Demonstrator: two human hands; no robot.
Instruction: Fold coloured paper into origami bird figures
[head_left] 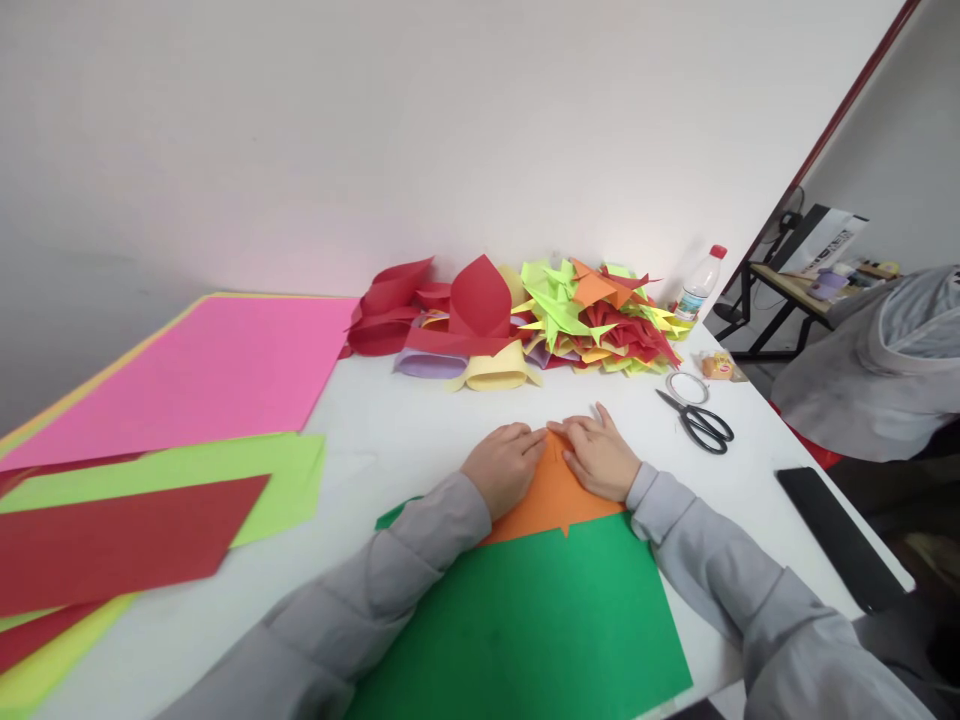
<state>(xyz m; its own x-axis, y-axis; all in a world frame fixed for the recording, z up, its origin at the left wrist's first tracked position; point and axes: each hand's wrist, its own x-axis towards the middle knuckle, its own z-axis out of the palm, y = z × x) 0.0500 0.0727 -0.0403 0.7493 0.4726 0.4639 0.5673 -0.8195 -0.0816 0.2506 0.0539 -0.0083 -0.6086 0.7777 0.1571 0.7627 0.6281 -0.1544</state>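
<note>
The orange paper (555,495) lies over the far part of a green sheet (540,620), with a small pointed tab projecting from its near edge. The left hand (504,470) is partly closed, its fingers curled with the tips against the paper's far edge. The right hand (602,460) is partly open, fingers bent onto the same edge, one finger raised. Whether either hand pinches the paper or only presses it cannot be determined. The green sheet rests on the white table (390,435). Right of the hands are black-handled scissors (705,429), a tape roll (688,402) and a black rectangular slab (840,540). Beyond the hands stands a pile of cut and folded paper (559,305), beside a red-capped bottle (698,290). A pink sheet (217,375) and a dark red sheet (124,540) lie at left.
</note>
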